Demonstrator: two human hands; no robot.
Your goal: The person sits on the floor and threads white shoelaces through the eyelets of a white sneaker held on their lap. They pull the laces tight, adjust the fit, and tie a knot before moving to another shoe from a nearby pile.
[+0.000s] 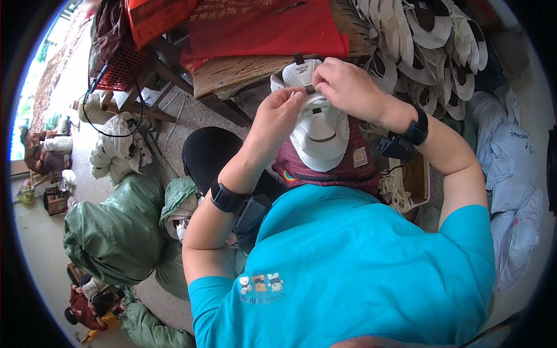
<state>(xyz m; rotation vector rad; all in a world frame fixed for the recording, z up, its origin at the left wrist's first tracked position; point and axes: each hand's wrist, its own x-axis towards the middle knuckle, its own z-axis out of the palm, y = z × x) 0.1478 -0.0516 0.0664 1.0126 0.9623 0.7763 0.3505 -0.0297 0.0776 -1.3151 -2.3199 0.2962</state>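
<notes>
A white mesh shoe upper [320, 136] lies over my lap with its toe toward me, on a maroon striped cloth [361, 168]. The thumb and fingers of my left hand [282, 110] pinch the left edge of its lacing area. My right hand [351, 88] is closed at the opposite edge, near the tongue [300, 72], with its fingers curled down. The two hands nearly meet over the middle of the shoe. Whether a lace lies between the fingertips is too small to make out.
A worn wooden table [229, 72] with a red cloth [278, 29] stands ahead. Many light shoe uppers [418, 64] hang at the far right. Cream laces [397, 188] spill from a box on my right. Green sacks [119, 226] sit at left; other people [87, 310] are beyond them.
</notes>
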